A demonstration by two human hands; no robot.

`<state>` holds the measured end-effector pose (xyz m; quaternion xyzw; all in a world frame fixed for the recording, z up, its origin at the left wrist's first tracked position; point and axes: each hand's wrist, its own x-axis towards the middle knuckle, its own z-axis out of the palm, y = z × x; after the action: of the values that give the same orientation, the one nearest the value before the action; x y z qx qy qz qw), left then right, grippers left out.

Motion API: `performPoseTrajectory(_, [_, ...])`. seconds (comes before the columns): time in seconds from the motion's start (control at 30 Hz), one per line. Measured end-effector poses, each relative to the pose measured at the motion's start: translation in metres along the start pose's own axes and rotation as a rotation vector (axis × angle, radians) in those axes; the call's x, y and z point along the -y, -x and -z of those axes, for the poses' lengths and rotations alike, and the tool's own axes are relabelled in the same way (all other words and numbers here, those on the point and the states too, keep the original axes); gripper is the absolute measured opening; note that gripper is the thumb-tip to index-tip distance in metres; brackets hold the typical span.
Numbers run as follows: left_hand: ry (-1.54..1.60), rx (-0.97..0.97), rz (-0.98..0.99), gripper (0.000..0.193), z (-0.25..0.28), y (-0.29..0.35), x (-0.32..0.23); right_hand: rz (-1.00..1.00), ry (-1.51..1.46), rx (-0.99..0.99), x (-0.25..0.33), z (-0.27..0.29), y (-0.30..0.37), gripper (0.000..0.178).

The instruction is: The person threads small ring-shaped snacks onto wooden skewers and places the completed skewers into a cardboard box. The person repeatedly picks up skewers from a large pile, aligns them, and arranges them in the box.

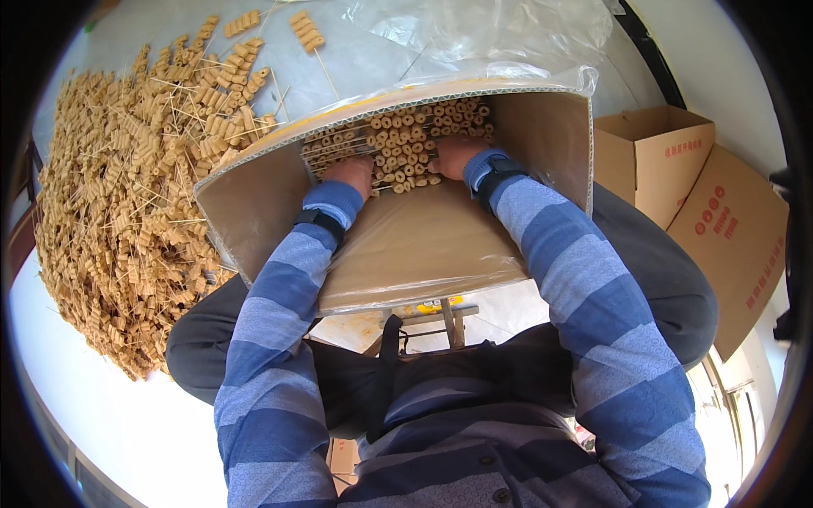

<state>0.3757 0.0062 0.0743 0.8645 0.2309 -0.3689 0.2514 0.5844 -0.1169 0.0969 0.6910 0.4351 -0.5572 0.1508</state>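
Observation:
An open cardboard box (423, 245) lined with clear plastic sits between my knees. Stacked inside along its far part are many skewers of tan, ring-shaped pieces (398, 140), their round holes facing up toward me. My left hand (354, 175) is curled at the near left side of the stack, beside thin sticks. Across from it, my right hand (460, 155) bends around the stack's right side, its fingertips touching the pieces. Both hands look closed on skewers, though the pieces and the hands themselves cover most of the fingertips.
A big heap of loose skewers (135, 220) spreads over the surface at the left. One separate skewer (306, 32) lies beyond the box. Clear plastic sheeting (508, 34) covers the far side. Brown cartons (669, 161) stand at the right, beside my knee.

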Motion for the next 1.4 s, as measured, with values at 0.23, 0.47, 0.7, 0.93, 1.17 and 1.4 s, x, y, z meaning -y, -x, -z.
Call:
performPoseTrajectory(0.23, [-0.020,-0.008,-0.015,0.025,-0.016,-0.009,0.002,-0.029,-0.053,-0.039,0.000,-0.010,-0.014,0.048])
performPoseTrajectory(0.47, [-0.031,0.041,0.009,0.025,-0.019,-0.018,0.006,0.012,-0.079,-0.118,-0.005,-0.020,-0.020,0.040])
performPoseTrajectory(0.7, [0.010,0.140,0.005,0.022,-0.009,-0.018,0.006,0.011,0.028,-0.159,-0.003,-0.027,-0.021,0.035])
performPoseTrajectory(0.93, [0.054,0.175,0.037,0.024,-0.007,-0.023,0.005,-0.040,0.015,-0.136,-0.007,-0.029,-0.030,0.033])
performPoseTrajectory(1.17, [0.143,0.058,-0.075,0.012,-0.011,-0.016,0.012,0.011,-0.005,-0.229,-0.009,-0.029,-0.033,0.029])
performPoseTrajectory(1.4, [0.126,-0.027,-0.165,0.008,-0.014,-0.017,0.018,0.000,-0.138,-0.303,-0.004,-0.019,-0.025,0.032])
